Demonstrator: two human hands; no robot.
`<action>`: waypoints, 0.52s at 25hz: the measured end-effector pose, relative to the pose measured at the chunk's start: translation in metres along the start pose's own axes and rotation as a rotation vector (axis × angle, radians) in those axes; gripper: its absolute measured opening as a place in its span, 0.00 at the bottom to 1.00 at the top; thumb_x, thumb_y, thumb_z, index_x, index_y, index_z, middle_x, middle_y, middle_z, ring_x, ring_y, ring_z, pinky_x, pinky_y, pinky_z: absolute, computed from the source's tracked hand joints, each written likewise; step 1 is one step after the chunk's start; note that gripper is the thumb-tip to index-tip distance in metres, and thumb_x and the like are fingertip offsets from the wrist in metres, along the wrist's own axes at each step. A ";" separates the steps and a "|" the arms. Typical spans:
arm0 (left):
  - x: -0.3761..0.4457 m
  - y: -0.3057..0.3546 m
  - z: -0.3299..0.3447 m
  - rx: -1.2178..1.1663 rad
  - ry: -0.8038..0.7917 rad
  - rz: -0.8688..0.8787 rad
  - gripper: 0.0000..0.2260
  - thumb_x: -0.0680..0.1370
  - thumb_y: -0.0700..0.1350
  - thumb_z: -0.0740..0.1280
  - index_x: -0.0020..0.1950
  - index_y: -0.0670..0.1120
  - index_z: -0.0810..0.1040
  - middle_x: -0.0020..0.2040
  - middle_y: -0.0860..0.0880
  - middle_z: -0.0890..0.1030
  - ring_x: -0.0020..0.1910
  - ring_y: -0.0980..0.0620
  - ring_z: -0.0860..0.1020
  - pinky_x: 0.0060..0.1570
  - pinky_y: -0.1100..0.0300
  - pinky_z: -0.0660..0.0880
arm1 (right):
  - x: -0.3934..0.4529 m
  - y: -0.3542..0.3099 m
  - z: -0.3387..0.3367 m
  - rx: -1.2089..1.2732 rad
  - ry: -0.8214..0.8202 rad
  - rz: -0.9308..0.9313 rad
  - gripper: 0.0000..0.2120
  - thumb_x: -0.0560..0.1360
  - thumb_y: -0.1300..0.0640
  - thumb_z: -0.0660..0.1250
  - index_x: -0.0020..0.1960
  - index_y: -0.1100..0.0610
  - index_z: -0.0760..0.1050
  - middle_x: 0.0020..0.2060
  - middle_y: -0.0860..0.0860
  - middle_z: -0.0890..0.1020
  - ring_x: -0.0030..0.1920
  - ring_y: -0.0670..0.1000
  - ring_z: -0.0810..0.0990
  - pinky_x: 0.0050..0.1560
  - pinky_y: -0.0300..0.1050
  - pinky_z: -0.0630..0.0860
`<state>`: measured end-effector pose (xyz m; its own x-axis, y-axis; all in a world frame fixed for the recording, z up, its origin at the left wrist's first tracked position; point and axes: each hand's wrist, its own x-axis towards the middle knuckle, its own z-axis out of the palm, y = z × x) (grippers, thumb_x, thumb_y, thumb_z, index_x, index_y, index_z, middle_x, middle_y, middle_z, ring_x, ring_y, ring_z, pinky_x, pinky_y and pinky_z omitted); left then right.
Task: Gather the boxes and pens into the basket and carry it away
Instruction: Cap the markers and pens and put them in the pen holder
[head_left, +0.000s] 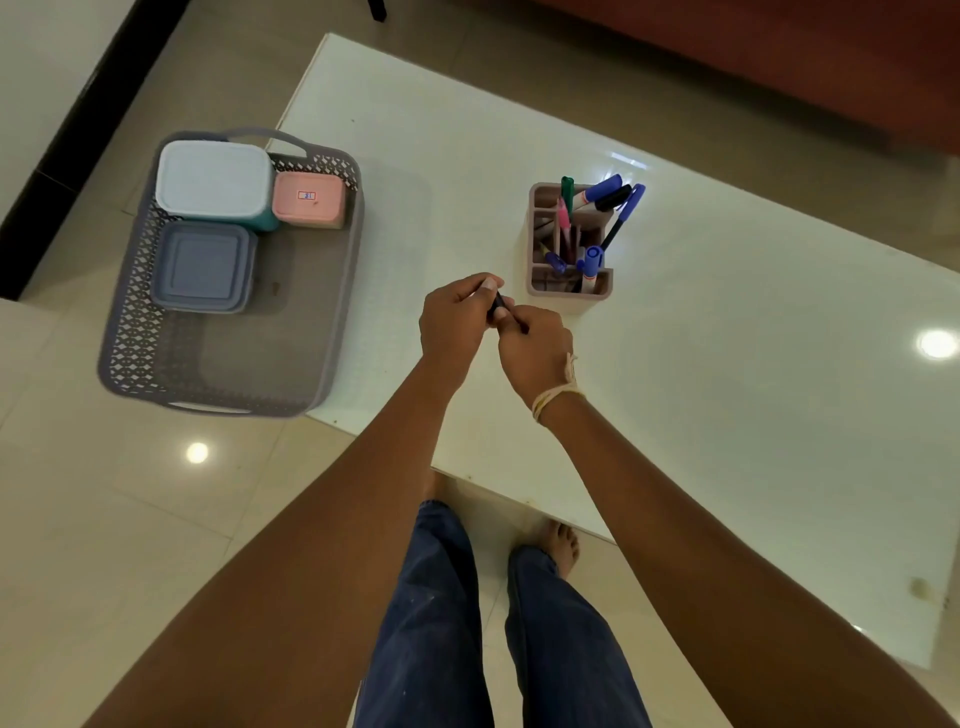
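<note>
Both our left hand (457, 317) and right hand (535, 345) are closed on one dark pen (500, 301) above the table (727, 364). The boxes (215, 179) already sit in the basket (337, 291); the pen holder (569, 241) stands well apart. A loose cap could drop, and the overhanging basket may tip.

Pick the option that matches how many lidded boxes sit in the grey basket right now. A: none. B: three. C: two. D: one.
B: the basket holds a pale blue-lidded box, a pink box and a slate-blue box, all at its far end.
</note>
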<state>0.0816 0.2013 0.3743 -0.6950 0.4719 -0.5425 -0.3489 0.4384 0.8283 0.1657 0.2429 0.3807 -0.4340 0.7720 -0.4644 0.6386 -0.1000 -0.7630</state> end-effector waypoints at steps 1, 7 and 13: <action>0.001 0.002 0.001 -0.028 -0.020 0.004 0.08 0.80 0.41 0.64 0.50 0.45 0.83 0.45 0.47 0.84 0.49 0.47 0.83 0.58 0.51 0.79 | 0.003 -0.002 -0.004 0.020 -0.006 0.013 0.14 0.80 0.54 0.60 0.59 0.57 0.81 0.40 0.50 0.76 0.37 0.49 0.73 0.34 0.35 0.67; 0.003 0.011 0.008 -0.125 -0.161 -0.134 0.17 0.83 0.50 0.58 0.68 0.47 0.75 0.65 0.46 0.78 0.62 0.48 0.76 0.62 0.53 0.70 | 0.015 -0.013 -0.043 -0.058 0.077 -0.207 0.10 0.78 0.56 0.65 0.40 0.58 0.75 0.32 0.49 0.73 0.33 0.41 0.73 0.37 0.27 0.68; 0.009 -0.003 0.016 0.159 -0.090 -0.090 0.15 0.80 0.47 0.58 0.61 0.47 0.80 0.50 0.47 0.84 0.51 0.45 0.82 0.52 0.55 0.76 | 0.046 -0.040 -0.073 -0.001 0.311 -0.422 0.10 0.76 0.56 0.69 0.52 0.62 0.78 0.39 0.49 0.81 0.39 0.45 0.80 0.42 0.26 0.74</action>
<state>0.0866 0.2169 0.3643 -0.6037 0.4890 -0.6296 -0.2980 0.5940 0.7472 0.1666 0.3283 0.4230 -0.4442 0.8951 0.0391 0.4497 0.2605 -0.8544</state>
